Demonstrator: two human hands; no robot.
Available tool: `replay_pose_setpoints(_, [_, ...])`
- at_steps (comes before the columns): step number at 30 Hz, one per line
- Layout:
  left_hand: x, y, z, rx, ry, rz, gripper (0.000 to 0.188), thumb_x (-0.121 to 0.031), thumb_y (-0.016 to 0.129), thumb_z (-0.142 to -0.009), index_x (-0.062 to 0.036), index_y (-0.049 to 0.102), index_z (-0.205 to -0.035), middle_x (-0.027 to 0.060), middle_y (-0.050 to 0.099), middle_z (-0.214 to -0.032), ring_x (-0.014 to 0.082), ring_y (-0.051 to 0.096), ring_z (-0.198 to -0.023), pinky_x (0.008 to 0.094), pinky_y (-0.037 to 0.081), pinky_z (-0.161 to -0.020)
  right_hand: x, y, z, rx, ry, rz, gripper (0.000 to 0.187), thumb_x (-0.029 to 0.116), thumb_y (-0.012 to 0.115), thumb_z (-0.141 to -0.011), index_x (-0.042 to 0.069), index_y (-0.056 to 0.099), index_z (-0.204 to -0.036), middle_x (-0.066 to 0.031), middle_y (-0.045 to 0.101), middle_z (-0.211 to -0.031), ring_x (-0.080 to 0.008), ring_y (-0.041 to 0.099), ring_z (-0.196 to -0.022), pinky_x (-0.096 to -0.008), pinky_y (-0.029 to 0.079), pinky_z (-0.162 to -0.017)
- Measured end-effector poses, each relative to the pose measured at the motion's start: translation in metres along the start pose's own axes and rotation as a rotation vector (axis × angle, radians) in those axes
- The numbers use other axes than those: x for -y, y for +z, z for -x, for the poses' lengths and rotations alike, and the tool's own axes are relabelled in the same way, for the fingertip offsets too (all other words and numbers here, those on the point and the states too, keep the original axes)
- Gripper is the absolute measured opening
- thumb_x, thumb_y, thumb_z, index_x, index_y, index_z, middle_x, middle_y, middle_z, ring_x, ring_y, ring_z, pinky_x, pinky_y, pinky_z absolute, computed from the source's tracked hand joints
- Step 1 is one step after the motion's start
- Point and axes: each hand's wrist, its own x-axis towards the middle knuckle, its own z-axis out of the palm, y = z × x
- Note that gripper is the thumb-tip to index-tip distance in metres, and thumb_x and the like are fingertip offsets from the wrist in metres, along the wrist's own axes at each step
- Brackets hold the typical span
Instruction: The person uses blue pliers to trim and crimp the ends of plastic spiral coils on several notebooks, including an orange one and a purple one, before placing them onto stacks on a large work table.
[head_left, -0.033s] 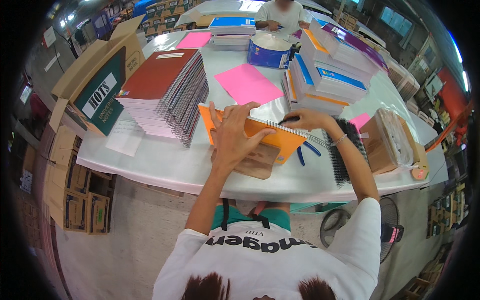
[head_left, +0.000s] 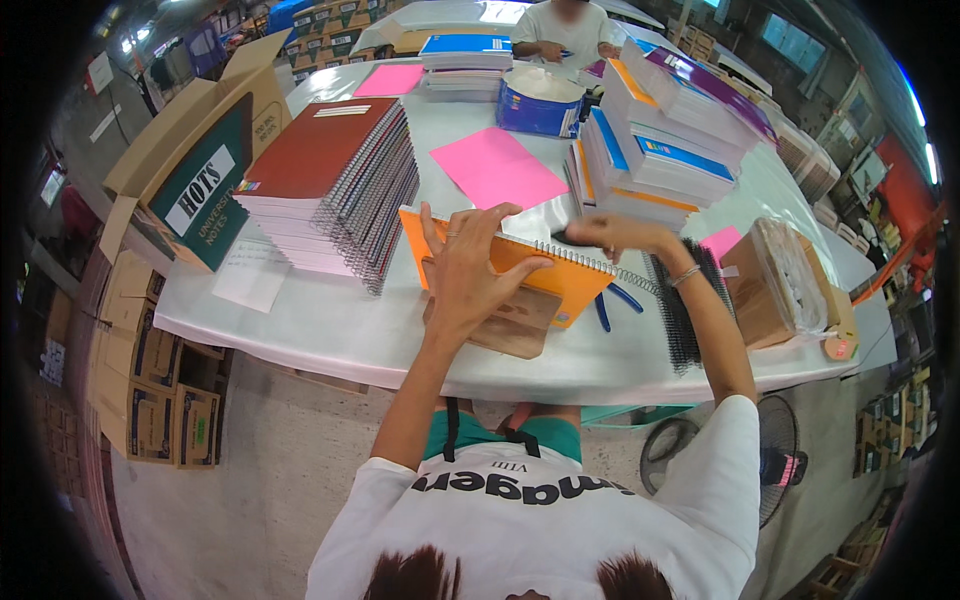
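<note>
An orange notebook (head_left: 577, 287) leans tilted against a brown wooden stand (head_left: 520, 318) near the table's front edge. My left hand (head_left: 470, 268) lies over the notebook and grips it, thumb on the front cover and fingers over the top edge. Wire spiral binding runs along that edge, and a loose length of coil (head_left: 637, 282) trails off its right end. My right hand (head_left: 625, 235), smeared by motion, is just behind the binding with curled fingers. A dark thing (head_left: 567, 238) shows at its fingertips, too blurred to name. Blue-handled pliers (head_left: 603, 310) lie beside the notebook.
Dark wire coils (head_left: 682, 335) lie under my right forearm, beside a cardboard box (head_left: 765, 285). Red-brown spiral notebooks (head_left: 335, 150) are stacked at left, next to an open carton (head_left: 200, 190). Pink sheet (head_left: 500, 170) and book stacks (head_left: 660, 160) stand beyond. Another person (head_left: 560, 35) sits opposite.
My right hand has moved slightly and is now blurred, its fingers lifted a little from the binding. My left hand and the notebook have stayed nearly in place.
</note>
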Motion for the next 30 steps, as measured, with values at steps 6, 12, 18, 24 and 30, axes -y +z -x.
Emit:
replay_pose_setpoints(6, [0.009, -0.001, 0.0, -0.012, 0.011, -0.024, 0.063, -0.044, 0.086, -0.065, -0.0158, 0.065, -0.117, -0.0011, 0.063, -0.094, 0.0166, 0.058, -0.094, 0.0545, 0.003, -0.118, 0.054, 0.004, 0.01, 0.139, -0.07, 0.002, 0.046, 0.036, 0.048, -0.099, 0.014, 0.052, -0.139, -0.01, 0.065, -0.113, -0.0189, 0.065, -0.087, -0.0271, 0.055, -0.07])
replay_pose_setpoints(12, [0.006, 0.011, -0.008, -0.031, 0.026, 0.0, 0.065, -0.045, 0.085, -0.064, -0.0169, 0.064, -0.118, -0.0004, 0.064, -0.096, 0.0169, 0.06, -0.094, 0.0536, 0.003, -0.118, 0.006, -0.025, -0.005, 0.427, -0.099, -0.48, 0.074, 0.061, 0.055, -0.089, 0.011, 0.048, -0.143, -0.0108, 0.065, -0.12, -0.02, 0.067, -0.085, -0.0285, 0.056, -0.072])
replay_pose_setpoints(18, [0.011, 0.007, -0.003, -0.005, 0.019, -0.006, 0.066, -0.05, 0.083, -0.066, -0.0167, 0.064, -0.12, 0.0003, 0.064, -0.096, 0.0173, 0.06, -0.097, 0.0548, 0.004, -0.118, 0.02, -0.014, -0.022, 0.377, 0.06, 0.125, 0.069, 0.053, 0.057, -0.092, 0.009, 0.047, -0.144, -0.0145, 0.061, -0.12, -0.0171, 0.062, -0.077, -0.0278, 0.055, -0.067])
replay_pose_setpoints(24, [0.011, -0.005, 0.001, 0.053, -0.025, -0.019, 0.068, -0.055, 0.08, -0.068, -0.0173, 0.063, -0.122, 0.0008, 0.065, -0.1, 0.0186, 0.06, -0.098, 0.0562, 0.006, -0.117, 0.066, 0.007, -0.011, 0.287, 0.104, 0.127, 0.063, 0.048, 0.052, -0.097, 0.007, 0.047, -0.144, -0.0124, 0.063, -0.107, -0.0174, 0.062, -0.075, -0.0298, 0.053, -0.063])
replay_pose_setpoints(30, [0.01, -0.002, 0.0, 0.016, -0.012, 0.024, 0.074, -0.055, 0.081, -0.066, -0.0181, 0.059, -0.127, 0.0028, 0.064, -0.091, 0.0186, 0.06, -0.096, 0.0553, 0.008, -0.117, 0.066, -0.003, -0.008, 0.347, 0.005, -0.226, 0.067, 0.049, 0.054, -0.095, 0.003, 0.048, -0.143, -0.0068, 0.062, -0.084, -0.0099, 0.052, -0.052, -0.0249, 0.046, -0.049])
